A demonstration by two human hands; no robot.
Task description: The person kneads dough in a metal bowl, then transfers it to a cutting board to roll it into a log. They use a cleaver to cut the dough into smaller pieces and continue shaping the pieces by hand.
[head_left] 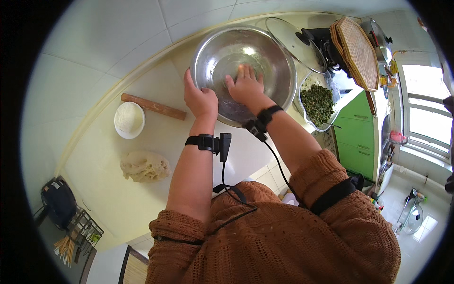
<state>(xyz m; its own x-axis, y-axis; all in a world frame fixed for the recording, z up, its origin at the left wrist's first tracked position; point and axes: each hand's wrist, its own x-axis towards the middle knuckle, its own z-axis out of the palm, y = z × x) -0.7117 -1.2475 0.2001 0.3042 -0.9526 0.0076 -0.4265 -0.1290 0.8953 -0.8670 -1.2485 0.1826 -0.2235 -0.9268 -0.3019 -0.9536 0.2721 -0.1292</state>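
Observation:
A wide stainless steel bowl [279, 83] stands on the pale counter in front of me. Inside it, my right hand [246, 85] lies with fingers spread against the inner bottom, which looks smeared with a pale film. Around the bowl's left rim my left hand [199, 98] is closed, its thumb toward the inside. A lump of dough [144, 166] rests on the counter to the left, near my left forearm. Farther from me, a wooden rolling pin [161, 108] lies beside a small white bowl [129, 120] of white flour.
A glass lid [295, 42] leans at the steel bowl's right side. Beside it stands a clear bowl of chopped green filling [318, 102]. Woven trays [357, 52] and a pot [378, 40] are farther right, above green cabinets [353, 137]. Chopsticks [64, 251] and a black pan [59, 202] sit at lower left.

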